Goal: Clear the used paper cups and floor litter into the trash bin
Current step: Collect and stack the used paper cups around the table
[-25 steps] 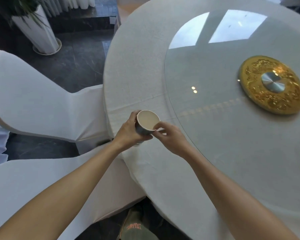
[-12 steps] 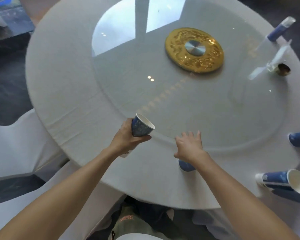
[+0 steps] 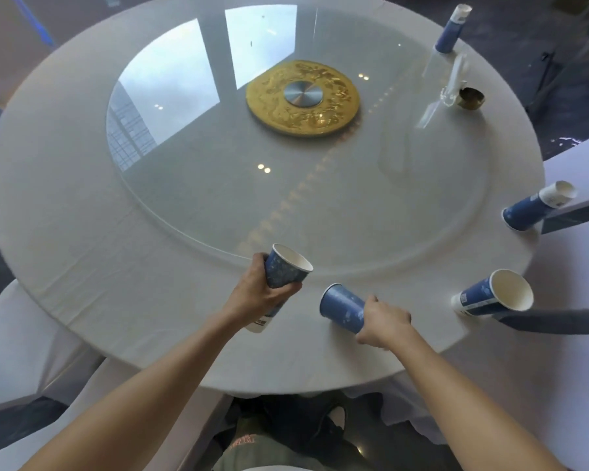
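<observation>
A person's bare arms reach over a round white-clothed table (image 3: 82,205). The left hand (image 3: 255,294) wraps its fingers around a blue paper cup (image 3: 288,270), tilted with its mouth facing away. The right hand (image 3: 383,322) grips the base end of a second blue cup (image 3: 340,305) at the near table edge.

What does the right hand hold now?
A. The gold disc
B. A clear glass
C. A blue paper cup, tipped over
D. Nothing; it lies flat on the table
C: the right hand grips a blue cup that is tipped, its base pointing toward the table centre, while the left hand holds another cup.
</observation>
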`<state>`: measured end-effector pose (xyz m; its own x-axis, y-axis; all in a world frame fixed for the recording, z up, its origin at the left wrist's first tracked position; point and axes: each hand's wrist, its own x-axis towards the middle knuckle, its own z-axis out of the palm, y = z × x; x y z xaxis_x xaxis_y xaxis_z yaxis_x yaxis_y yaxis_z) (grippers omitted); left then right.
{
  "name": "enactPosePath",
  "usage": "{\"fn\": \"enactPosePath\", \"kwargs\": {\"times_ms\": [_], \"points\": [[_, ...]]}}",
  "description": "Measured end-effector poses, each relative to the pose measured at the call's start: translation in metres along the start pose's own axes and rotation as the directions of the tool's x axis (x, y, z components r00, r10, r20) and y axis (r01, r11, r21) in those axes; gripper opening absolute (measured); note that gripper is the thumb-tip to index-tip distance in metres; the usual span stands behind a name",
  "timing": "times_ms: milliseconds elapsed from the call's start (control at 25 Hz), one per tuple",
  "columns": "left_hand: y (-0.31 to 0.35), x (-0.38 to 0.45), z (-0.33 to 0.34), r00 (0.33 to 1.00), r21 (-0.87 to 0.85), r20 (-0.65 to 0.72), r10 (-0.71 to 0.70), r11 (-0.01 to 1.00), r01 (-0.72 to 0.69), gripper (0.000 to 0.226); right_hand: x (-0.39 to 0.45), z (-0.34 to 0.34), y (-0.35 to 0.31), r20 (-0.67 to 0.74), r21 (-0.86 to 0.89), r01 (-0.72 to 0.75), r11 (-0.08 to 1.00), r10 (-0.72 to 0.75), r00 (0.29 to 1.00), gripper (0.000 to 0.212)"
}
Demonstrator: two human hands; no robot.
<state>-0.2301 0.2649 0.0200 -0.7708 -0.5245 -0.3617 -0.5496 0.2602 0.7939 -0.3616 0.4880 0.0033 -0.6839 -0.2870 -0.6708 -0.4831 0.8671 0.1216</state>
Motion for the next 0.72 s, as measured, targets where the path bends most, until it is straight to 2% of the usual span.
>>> {"fn": "enactPosePath", "kwargs": {"times_ms": [120,200,280,400,560,640,720], "points": [[0.028,-0.004,0.022,0.998,-0.017,-0.049,0.027,0.999,-0.028,0.065,-0.012,0.028,0.044,0.05,0.347,0.046,0.937,-0.068,0.996,0.07],[0.049,-0.004,0.038,0.997,-0.106,-0.054,0.05,0.993,-0.055,0.065,-0.018,0.041,0.068,0.041,0.565,0.062,0.823,-0.103,0.994,0.068],[0.072,-0.007,0.056,0.996,-0.242,-0.061,0.059,0.968,-0.073,0.054,-0.025,0.05,0.088,0.006,0.698,0.068,0.713,-0.101,0.995,0.062],[0.105,-0.014,0.085,0.993,-0.357,-0.102,0.055,0.93,-0.088,0.043,-0.032,0.062,0.114,-0.042,0.803,0.103,0.586,-0.117,0.992,0.057],[0.133,-0.022,0.122,0.995,-0.445,-0.083,0.063,0.891,-0.094,0.044,-0.041,0.077,0.141,-0.087,0.892,0.143,0.429,-0.147,0.985,0.058],[0.137,-0.023,0.138,0.997,-0.468,-0.045,0.058,0.881,-0.073,0.043,-0.043,0.082,0.149,-0.106,0.91,0.16,0.382,-0.159,0.982,0.06],[0.14,-0.026,0.15,0.999,-0.477,-0.018,0.05,0.877,-0.052,0.042,-0.047,0.086,0.153,-0.125,0.897,0.186,0.401,-0.173,0.977,0.063]]}}
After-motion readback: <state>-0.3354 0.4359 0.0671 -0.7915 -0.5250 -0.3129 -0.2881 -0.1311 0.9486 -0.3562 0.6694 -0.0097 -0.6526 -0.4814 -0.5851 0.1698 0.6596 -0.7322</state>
